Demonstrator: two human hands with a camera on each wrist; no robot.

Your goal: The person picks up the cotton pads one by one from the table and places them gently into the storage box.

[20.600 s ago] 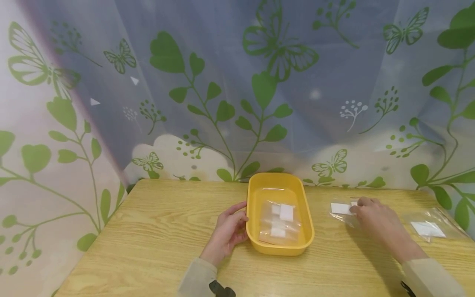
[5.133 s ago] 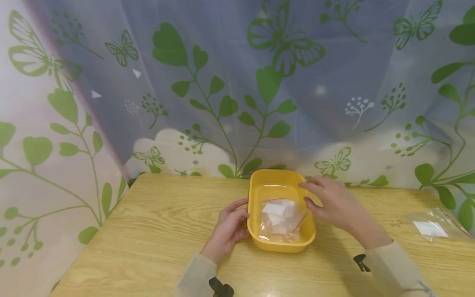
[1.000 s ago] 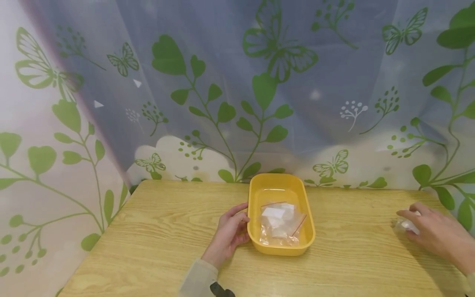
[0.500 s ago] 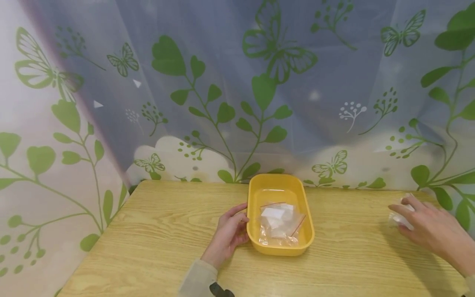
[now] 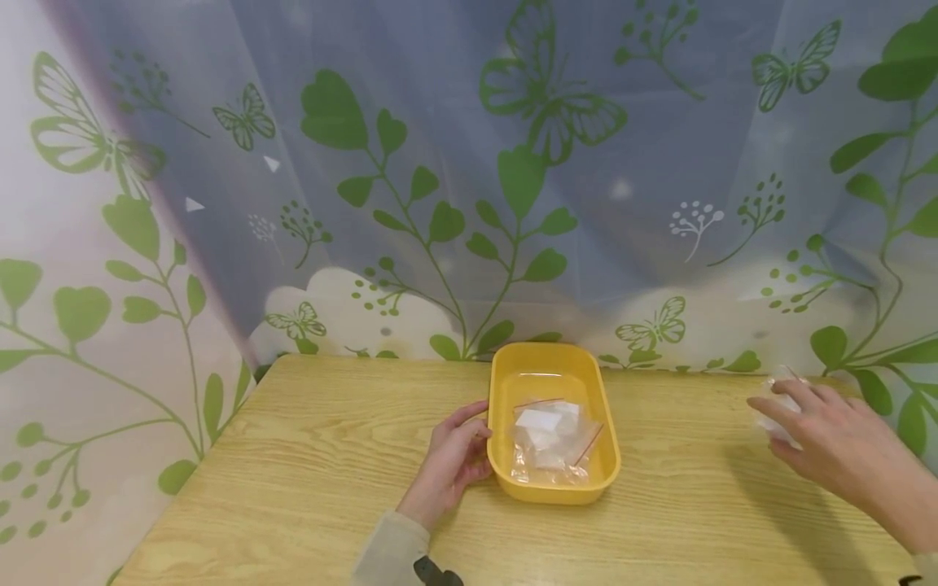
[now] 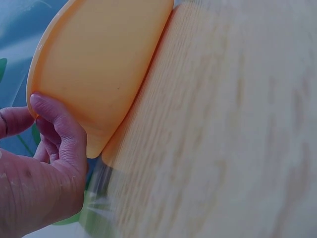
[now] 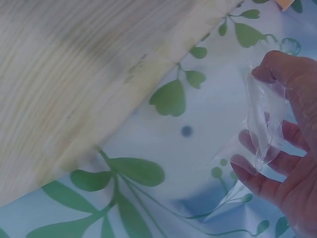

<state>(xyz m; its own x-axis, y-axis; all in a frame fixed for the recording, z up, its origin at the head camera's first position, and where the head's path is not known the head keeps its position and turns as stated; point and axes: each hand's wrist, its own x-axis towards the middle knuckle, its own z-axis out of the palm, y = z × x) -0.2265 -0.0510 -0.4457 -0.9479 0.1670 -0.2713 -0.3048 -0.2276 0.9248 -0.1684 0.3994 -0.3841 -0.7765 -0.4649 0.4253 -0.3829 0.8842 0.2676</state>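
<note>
At the right end of the table, my right hand [image 5: 835, 427] holds a clear plastic zip bag [image 5: 778, 407] above the tabletop. In the right wrist view the crinkled bag [image 7: 265, 116] is gripped between thumb and fingers, which partly hide it. My left hand [image 5: 454, 456] holds the left side of a yellow plastic tub [image 5: 608, 431]. The left wrist view has the fingers [image 6: 59, 119] at the rim of the tub [image 6: 94, 64]. Inside the tub lie several clear zip bags [image 5: 553, 443] with white paper pieces, overlapping in its near half.
The tub stands on a wood-grain table [image 5: 330, 456], close to its back edge. Behind hangs a blue and white curtain [image 5: 410, 268] printed with green leaves and butterflies.
Over the last second my right hand has lifted the bag off the right end of the table and moved slightly left. Earlier, another bag went into the tub. The left hand stays put.
</note>
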